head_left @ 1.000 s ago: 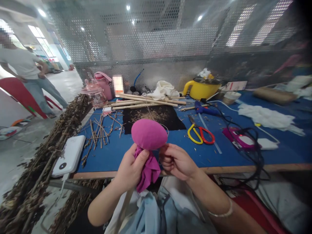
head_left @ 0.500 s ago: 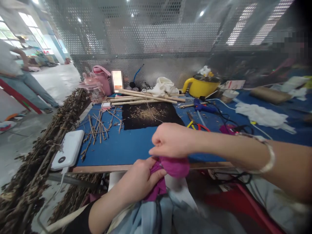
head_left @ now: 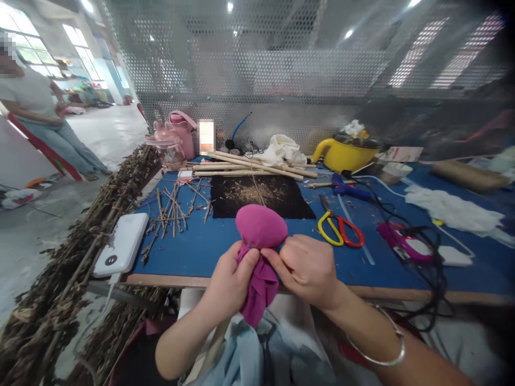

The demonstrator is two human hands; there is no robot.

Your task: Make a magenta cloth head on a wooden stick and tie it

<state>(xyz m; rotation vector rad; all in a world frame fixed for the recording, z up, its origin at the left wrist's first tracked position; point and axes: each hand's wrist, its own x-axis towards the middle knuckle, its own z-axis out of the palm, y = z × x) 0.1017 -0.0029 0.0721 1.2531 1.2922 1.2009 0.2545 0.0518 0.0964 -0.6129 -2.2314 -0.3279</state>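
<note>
A magenta cloth bundle (head_left: pixel 261 228), round and stuffed-looking at the top, is gathered at a narrow neck with loose cloth hanging below. My left hand (head_left: pixel 231 279) is closed around the gathered neck, thumb pressed on it. My right hand (head_left: pixel 308 268) is closed in a fist against the neck's right side, its forefinger and thumb close to a thin dark line of string wound there. Most of the string in that fist is hidden. Behind the bundle, a thin string (head_left: pixel 256 187) runs across the black cloth (head_left: pixel 223 201).
Scissors (head_left: pixel 341 228) with yellow and red handles lie on the blue table, right of the bundle. Dry twigs (head_left: pixel 173 212) and a white power bank (head_left: pixel 121 244) are on the left. Wooden sticks (head_left: pixel 245 166), a yellow pot (head_left: pixel 350 155) and a blue glue gun (head_left: pixel 350 187) stand or lie behind.
My right hand has come down from above the bundle to the right side of its neck. The round top now points up and away. My left hand still grips the cloth.
</note>
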